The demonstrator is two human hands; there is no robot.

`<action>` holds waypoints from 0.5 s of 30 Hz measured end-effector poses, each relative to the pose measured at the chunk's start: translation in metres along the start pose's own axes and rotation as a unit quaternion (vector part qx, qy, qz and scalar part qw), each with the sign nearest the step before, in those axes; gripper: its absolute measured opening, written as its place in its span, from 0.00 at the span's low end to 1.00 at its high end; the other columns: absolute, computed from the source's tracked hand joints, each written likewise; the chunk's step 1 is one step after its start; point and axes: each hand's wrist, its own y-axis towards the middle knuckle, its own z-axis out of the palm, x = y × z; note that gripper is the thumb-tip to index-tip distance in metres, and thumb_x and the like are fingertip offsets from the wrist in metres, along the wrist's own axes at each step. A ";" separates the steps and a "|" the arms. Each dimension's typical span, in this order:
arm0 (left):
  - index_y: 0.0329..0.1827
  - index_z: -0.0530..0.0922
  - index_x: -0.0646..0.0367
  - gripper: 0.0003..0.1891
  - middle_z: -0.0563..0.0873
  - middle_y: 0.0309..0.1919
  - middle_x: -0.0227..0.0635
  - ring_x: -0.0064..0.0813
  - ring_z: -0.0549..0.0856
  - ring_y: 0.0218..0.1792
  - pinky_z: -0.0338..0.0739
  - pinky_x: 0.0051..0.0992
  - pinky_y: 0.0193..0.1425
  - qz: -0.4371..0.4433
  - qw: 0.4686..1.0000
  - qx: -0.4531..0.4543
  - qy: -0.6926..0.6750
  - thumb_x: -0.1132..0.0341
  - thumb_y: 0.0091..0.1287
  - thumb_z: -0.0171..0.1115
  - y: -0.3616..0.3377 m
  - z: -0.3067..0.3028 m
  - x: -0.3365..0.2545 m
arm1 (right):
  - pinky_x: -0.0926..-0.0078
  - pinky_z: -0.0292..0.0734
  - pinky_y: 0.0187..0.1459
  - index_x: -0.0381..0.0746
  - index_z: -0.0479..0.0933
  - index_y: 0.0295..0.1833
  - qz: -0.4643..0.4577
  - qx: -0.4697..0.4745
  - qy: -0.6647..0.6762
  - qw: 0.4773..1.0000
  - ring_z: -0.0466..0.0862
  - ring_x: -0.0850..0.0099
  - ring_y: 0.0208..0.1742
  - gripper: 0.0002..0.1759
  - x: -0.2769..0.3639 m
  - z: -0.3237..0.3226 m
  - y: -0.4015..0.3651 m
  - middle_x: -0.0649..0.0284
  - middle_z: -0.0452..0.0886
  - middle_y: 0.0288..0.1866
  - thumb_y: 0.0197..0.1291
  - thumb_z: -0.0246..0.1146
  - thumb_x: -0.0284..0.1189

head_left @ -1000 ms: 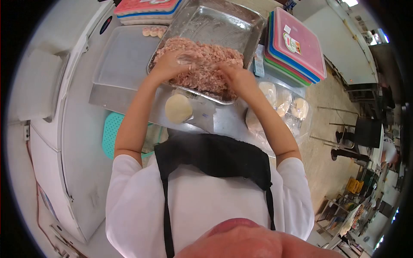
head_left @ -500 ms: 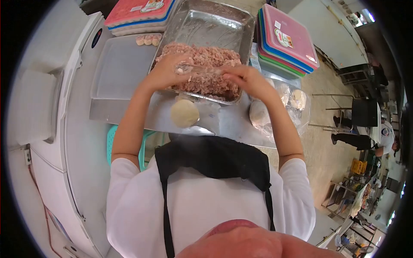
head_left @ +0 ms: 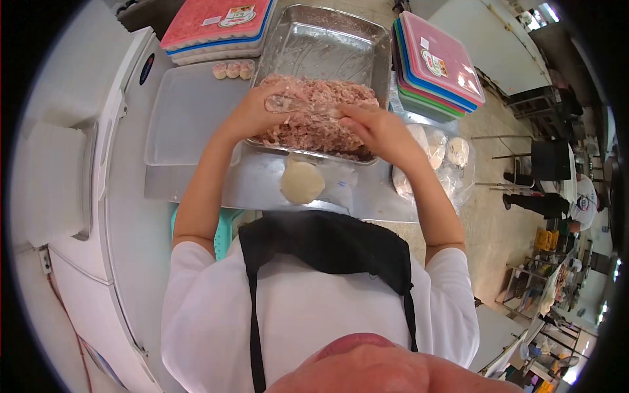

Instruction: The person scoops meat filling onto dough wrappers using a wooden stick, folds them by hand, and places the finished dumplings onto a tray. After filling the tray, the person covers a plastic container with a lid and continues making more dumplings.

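Observation:
A deep metal tray holds a mound of pink minced meat at its near end. Over that mincemeat, my left hand is closed around a shiny, see-through thing that I cannot name. My right hand reaches in from the other side, its fingers pinched together at the far end of the same shiny area. What its fingertips grip is hidden. Below the tray, a pale round stack of dough wrappers lies on clear plastic on the metal table.
On the left, a translucent tray carries three small dumplings beside stacked lidded containers. More coloured lids and trays are piled right of the meat tray. Bagged wrappers lie at right. Another person stands far right.
The whole view has shifted slightly, so the table things sit a little further right. Both hands stay close together over the meat, their grip much the same.

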 end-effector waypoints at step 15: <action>0.58 0.73 0.61 0.30 0.83 0.47 0.49 0.47 0.81 0.49 0.75 0.38 0.53 -0.121 0.916 -0.267 0.273 0.61 0.52 0.69 0.001 -0.121 0.233 | 0.78 0.72 0.51 0.31 0.76 0.56 0.192 -0.078 0.153 0.966 0.79 0.75 0.47 0.19 -0.058 0.042 -0.017 0.59 0.84 0.45 0.64 0.62 0.32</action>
